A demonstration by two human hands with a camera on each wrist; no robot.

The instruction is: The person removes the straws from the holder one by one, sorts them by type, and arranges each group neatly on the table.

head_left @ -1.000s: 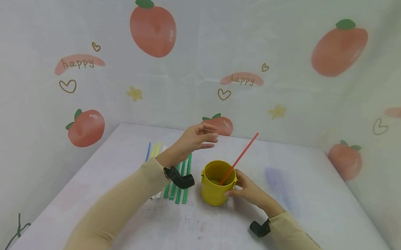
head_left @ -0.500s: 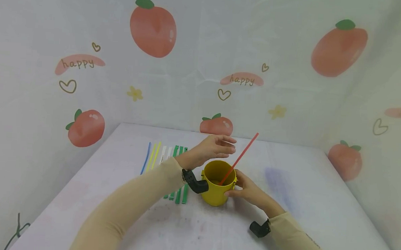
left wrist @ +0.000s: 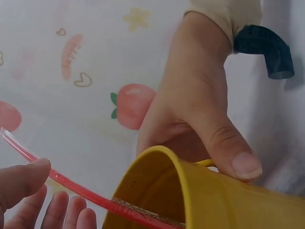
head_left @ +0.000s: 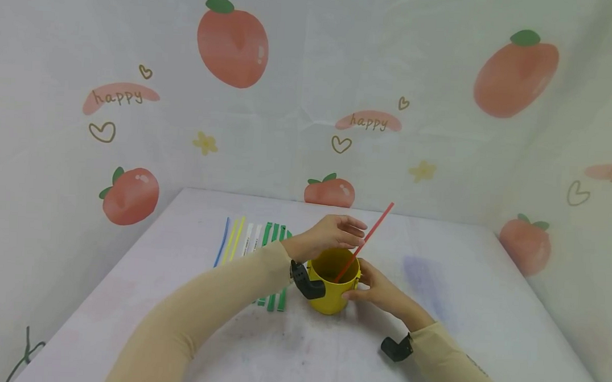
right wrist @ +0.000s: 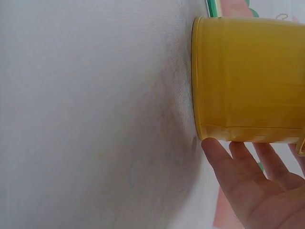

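Note:
A yellow bucket [head_left: 333, 303] stands upright in the middle of the table, with a red straw [head_left: 382, 218] leaning out of it to the upper right. My right hand [head_left: 386, 294] grips the bucket's right side, thumb in front and fingers behind; in the right wrist view its fingertips lie along the yellow wall. My left hand [head_left: 332, 236] is over the bucket's far rim, fingers pointing at the straw. In the left wrist view, the straw [left wrist: 81, 189] passes between the left thumb and the loosely spread fingers, and the thumb tip overlaps it.
Left of the bucket lies a row of straws: a blue straw [head_left: 223, 241], yellow straws [head_left: 237, 239], white-wrapped straws [head_left: 252, 237] and several green-wrapped straws [head_left: 282, 301]. The left forearm crosses over them. A fruit-print cloth [head_left: 297, 156] hangs behind the white table [head_left: 257, 365].
My left hand has moved right and lower, from above the green straws to the red straw over the bucket. The right hand and bucket have stayed in place.

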